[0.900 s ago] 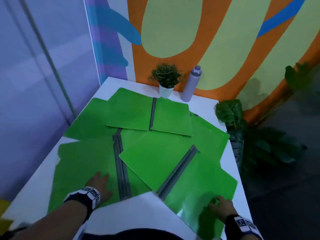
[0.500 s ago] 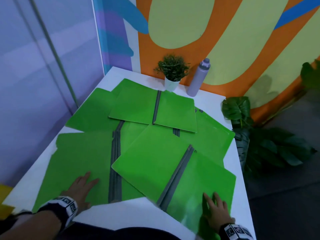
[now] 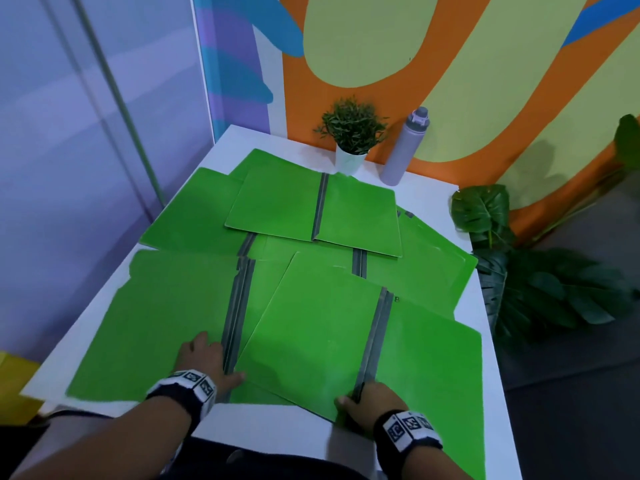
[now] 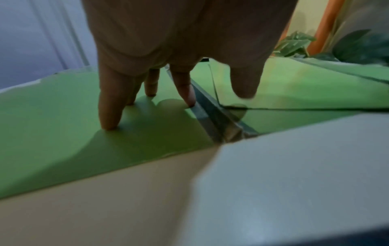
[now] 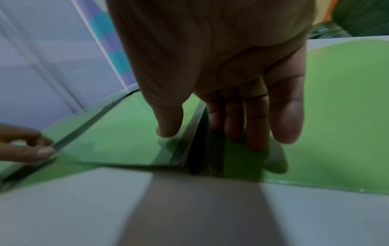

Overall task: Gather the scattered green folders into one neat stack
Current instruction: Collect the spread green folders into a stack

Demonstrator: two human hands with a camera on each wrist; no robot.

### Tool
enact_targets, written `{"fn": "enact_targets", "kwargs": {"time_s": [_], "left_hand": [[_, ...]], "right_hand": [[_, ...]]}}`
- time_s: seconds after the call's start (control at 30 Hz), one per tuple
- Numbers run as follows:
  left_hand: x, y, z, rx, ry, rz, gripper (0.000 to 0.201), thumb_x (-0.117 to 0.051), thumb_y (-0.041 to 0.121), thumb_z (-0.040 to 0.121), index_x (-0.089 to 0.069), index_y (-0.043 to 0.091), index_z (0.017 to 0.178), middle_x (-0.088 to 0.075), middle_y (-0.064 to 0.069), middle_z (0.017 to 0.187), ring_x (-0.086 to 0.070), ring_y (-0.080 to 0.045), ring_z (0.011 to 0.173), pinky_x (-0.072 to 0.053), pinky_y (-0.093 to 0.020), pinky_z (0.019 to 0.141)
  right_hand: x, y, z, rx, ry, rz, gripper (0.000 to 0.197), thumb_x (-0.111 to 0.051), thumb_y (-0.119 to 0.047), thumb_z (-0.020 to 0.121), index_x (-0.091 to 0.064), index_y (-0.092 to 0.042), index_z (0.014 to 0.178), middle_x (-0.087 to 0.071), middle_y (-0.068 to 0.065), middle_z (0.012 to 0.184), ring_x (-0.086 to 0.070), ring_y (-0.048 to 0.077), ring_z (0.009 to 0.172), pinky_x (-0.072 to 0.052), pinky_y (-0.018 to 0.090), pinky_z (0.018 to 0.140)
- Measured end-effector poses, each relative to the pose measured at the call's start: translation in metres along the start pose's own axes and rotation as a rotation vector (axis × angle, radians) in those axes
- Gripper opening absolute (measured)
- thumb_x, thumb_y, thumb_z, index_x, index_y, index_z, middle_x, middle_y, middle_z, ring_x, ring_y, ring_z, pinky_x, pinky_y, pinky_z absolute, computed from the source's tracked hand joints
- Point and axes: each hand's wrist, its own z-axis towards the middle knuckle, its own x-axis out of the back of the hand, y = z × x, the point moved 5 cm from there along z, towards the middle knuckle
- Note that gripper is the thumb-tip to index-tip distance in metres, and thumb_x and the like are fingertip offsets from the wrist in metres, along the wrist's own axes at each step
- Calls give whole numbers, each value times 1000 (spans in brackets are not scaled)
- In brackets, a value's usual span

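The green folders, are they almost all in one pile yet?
Not yet. Nothing is stacked: the green folders lie open and spread across the white table, overlapping at different angles. In hand: the left hand presses on the near left folder, and the right hand grips the near edge of the front folder at its grey spine. Gathering and squaring them all remains.

Bare forearms, no sleeves. Black wristband (image 3: 187, 388) lower left, second wristband (image 3: 407, 429) lower right; both carry white square black-patterned marker tags.
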Motion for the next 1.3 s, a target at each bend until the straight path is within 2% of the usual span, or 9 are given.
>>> {"fn": "enact_targets", "kwargs": {"time_s": [0.17, 0.33, 0.43, 0.53, 0.67, 0.87, 1.0, 1.2, 1.3], "left_hand": [[0, -13, 1, -33, 23, -6, 68, -68, 42, 81, -44, 12, 136, -14, -13, 160, -20, -35, 145, -29, -46, 117], [13, -32, -2, 38, 57, -64, 39, -70, 29, 82, -68, 5, 112, -24, -12, 158, -44, -27, 134, -39, -38, 112], [20, -27, -5, 26, 41, -158, 35, -65, 22, 85, -65, 6, 116, -33, -14, 152, -49, -27, 128, -44, -35, 107], [39, -11, -17, -26, 75, -246, 10, -59, 13, 88, -59, 6, 94, -51, -15, 120, -60, -23, 93, -55, -33, 87], [79, -8, -33, -100, 242, -414, 31, -47, 6, 92, -39, 14, 64, -44, -4, 77, -44, -14, 60, -40, -31, 61], [172, -18, -68, -205, 592, -513, 12, -42, 2, 94, -45, 3, 82, -44, -12, 70, -43, -30, 66, -33, -39, 64], [220, -23, -93, -199, 731, -622, 8, -42, 5, 96, -43, -2, 94, -45, -17, 66, -39, -29, 66, -33, -41, 64], [223, -30, -97, -150, 658, -782, 15, -42, 12, 98, -52, 7, 107, -59, -19, 92, -51, -31, 77, -37, -37, 69], [200, -20, -91, -128, 482, -849, 26, -38, 13, 100, -56, 16, 117, -60, -14, 104, -52, -18, 68, -36, -28, 56]], "right_hand": [[-5, 14, 3, -122, 41, 117, 42, -56, -39, 81, -56, -9, 110, -63, 3, 96, -61, 18, 77, -54, 25, 72], [-1, 45, 3, -165, 51, 186, 35, -60, -39, 78, -62, -10, 98, -65, 1, 87, -65, 16, 75, -55, 22, 69], [-2, 39, 0, -151, 65, 227, 32, -61, -42, 79, -63, -11, 87, -66, 1, 81, -61, 12, 63, -52, 17, 58], [-3, 30, -2, -143, 96, 205, 26, -52, -27, 88, -63, -7, 99, -59, 4, 83, -57, 18, 70, -48, 20, 63], [11, 30, -8, -177, 158, 259, 27, -48, -22, 88, -61, -5, 104, -61, 8, 90, -60, 23, 79, -52, 26, 75], [13, 37, -16, -231, 236, 131, 58, -55, -58, 78, -47, -17, 119, -46, 7, 120, -51, 27, 110, -46, 39, 95], [8, 26, -19, -231, 250, 58, 63, -56, -57, 79, -40, -18, 125, -38, 7, 127, -42, 28, 117, -42, 40, 98], [12, 32, -23, -226, 286, 155, 30, -49, -25, 90, -53, -17, 119, -35, 3, 120, -34, 17, 103, -43, 39, 99], [19, 32, -29, -243, 252, 152, 28, -50, -25, 90, -58, -18, 116, -34, 4, 117, -31, 17, 98, -40, 38, 101]]}}
